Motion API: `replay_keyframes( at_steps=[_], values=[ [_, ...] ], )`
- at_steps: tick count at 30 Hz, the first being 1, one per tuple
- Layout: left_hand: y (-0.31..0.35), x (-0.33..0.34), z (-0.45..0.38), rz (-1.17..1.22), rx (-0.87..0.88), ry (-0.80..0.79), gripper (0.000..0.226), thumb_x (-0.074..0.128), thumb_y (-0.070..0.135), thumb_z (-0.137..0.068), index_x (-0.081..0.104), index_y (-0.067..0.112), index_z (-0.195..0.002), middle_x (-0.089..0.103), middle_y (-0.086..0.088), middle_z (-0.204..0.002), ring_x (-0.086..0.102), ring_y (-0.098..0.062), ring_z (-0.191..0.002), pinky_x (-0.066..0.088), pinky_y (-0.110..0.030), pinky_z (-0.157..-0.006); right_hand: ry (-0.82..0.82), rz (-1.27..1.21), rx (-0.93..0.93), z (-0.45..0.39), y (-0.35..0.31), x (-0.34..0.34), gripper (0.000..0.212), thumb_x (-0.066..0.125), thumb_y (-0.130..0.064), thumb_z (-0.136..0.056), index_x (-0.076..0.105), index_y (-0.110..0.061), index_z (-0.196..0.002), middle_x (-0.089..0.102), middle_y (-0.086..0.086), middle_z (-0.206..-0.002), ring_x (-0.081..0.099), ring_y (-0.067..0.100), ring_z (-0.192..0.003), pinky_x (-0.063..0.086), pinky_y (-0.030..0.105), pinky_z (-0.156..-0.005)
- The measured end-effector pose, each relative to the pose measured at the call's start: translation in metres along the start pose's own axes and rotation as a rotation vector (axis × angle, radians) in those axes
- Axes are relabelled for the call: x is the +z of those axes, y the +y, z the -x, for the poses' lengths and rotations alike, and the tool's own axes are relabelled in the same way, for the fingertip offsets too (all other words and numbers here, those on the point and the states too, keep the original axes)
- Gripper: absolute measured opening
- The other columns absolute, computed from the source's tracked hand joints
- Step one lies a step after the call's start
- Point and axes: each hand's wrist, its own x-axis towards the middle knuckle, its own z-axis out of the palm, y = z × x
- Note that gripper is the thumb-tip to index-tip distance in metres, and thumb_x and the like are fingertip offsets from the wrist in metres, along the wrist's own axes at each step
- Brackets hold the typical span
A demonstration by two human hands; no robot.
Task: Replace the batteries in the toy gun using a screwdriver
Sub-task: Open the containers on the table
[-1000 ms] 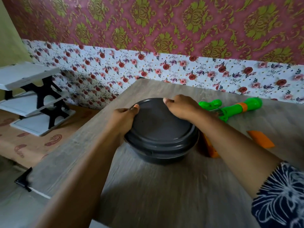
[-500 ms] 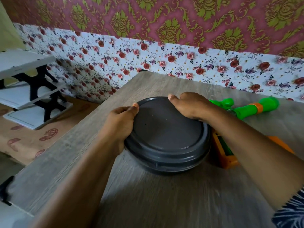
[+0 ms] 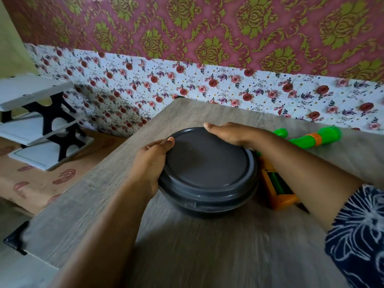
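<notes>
Head view. A round dark grey container with its lid on sits on the grey wood-grain bench, about mid-bench.

Left hand grips the left side of the container: thumb lies over the lid's rim, the fingers curl down around the edge and out of sight. Right hand grips the far right part of the rim, thumb tip on the lid at its far edge, the fingers wrapping over the far side. Both hands hold the container; neither holds anything else.

Toy gun: green and orange plastic, lying on the bench just right of the container, partly hidden under the right forearm. Its green barrel with an orange band points far right, toward the wall. Its orange part lies nearer, right next to the container; whether they touch I cannot tell. A green and dark recess shows in it, details blurred.

Right sleeve: dark blue with a white flower print, at the near right edge.

Surroundings: flowered wallpaper behind the bench, and a white shelf unit with black supports on the floor at far left.
</notes>
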Motion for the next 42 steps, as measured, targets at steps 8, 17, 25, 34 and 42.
replay_keyframes(
  at_steps=[8, 17, 25, 34, 42],
  values=[
    [-0.004, -0.004, -0.006, 0.118, 0.051, -0.088, 0.033, 0.061, 0.028, -0.087, 0.059, 0.021, -0.119, 0.067, -0.014, -0.112, 0.066, -0.028, -0.085, 0.057, -0.030, -0.058, -0.007, -0.040, -0.075, -0.008, 0.002, -0.001, 0.068, 0.037, -0.071, -0.081, 0.068, -0.016, -0.106, 0.070, 0.004, -0.102, 0.066, 0.019, -0.091, 0.051, 0.031, -0.085],
    [-0.002, 0.001, -0.006, 0.195, 0.067, -0.014, 0.027, 0.059, 0.013, -0.089, 0.064, 0.026, -0.113, 0.069, -0.010, -0.106, 0.067, -0.027, -0.092, 0.058, -0.032, -0.065, 0.082, 0.072, -0.039, -0.001, -0.004, 0.001, 0.089, 0.035, -0.084, -0.069, 0.062, -0.013, -0.114, 0.064, 0.006, -0.114, 0.060, 0.024, -0.102, 0.047, 0.040, -0.094],
    [0.003, -0.005, 0.009, 0.224, 0.087, -0.075, 0.028, 0.059, 0.016, -0.090, 0.062, 0.022, -0.117, 0.067, -0.010, -0.101, 0.065, -0.023, -0.076, 0.058, -0.028, -0.052, 0.517, 0.063, -0.204, 0.055, 0.010, -0.004, 0.044, 0.049, -0.049, -0.088, 0.041, -0.014, -0.063, 0.042, 0.005, -0.062, 0.046, 0.021, -0.062, 0.032, 0.032, -0.058],
    [0.005, 0.026, 0.039, 0.273, 0.213, -0.186, 0.031, 0.056, 0.017, -0.091, 0.062, 0.019, -0.121, 0.069, -0.007, -0.104, 0.067, -0.020, -0.084, 0.060, -0.036, -0.067, 0.377, -0.170, 0.023, 0.146, 0.051, -0.019, 0.068, 0.048, -0.078, -0.069, 0.049, -0.011, -0.058, 0.051, 0.004, -0.053, 0.051, 0.017, -0.048, 0.040, 0.031, -0.051],
    [0.009, 0.110, 0.058, 0.172, 0.227, -0.242, 0.032, 0.059, 0.023, -0.090, 0.062, 0.007, -0.117, 0.067, -0.016, -0.106, 0.063, -0.027, -0.092, 0.057, -0.038, -0.079, 0.505, -0.614, 0.064, 0.187, 0.105, -0.054, 0.082, 0.066, -0.070, -0.060, 0.066, -0.002, -0.105, 0.071, 0.019, -0.097, 0.066, 0.030, -0.078, 0.052, 0.036, -0.071]
  ],
)
